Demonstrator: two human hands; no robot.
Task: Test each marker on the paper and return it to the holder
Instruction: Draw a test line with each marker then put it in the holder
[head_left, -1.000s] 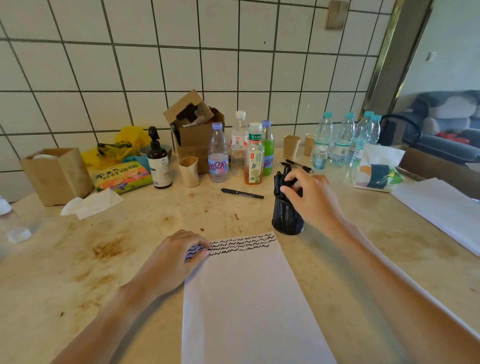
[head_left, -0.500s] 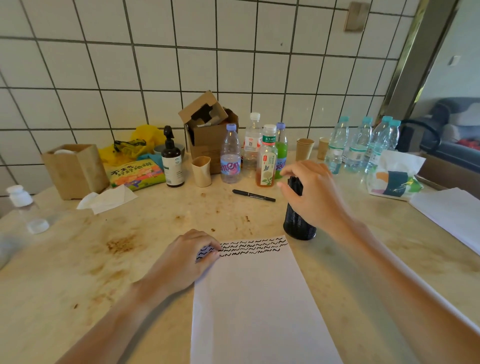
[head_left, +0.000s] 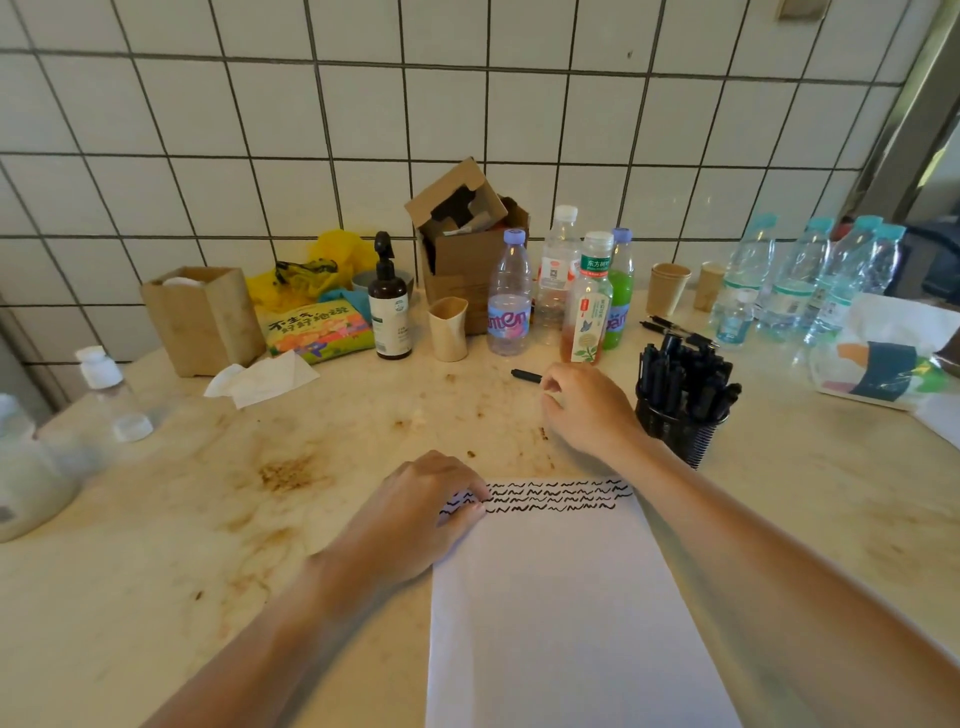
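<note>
The paper lay near on the table, the left hand resting curled on its far-left corner beside the test squiggles. Right of it stood the holder, full of markers. The right hand reached a loose marker lying farther off — fingers curled, grip uncertain — so the step judged in hand was pickup; uncapping and a stroke would follow.

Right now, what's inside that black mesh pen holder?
The mesh holder is packed with black markers standing upright, caps up. Their lower barrels and the holder's bottom are hidden by the mesh wall and the right forearm.
</note>
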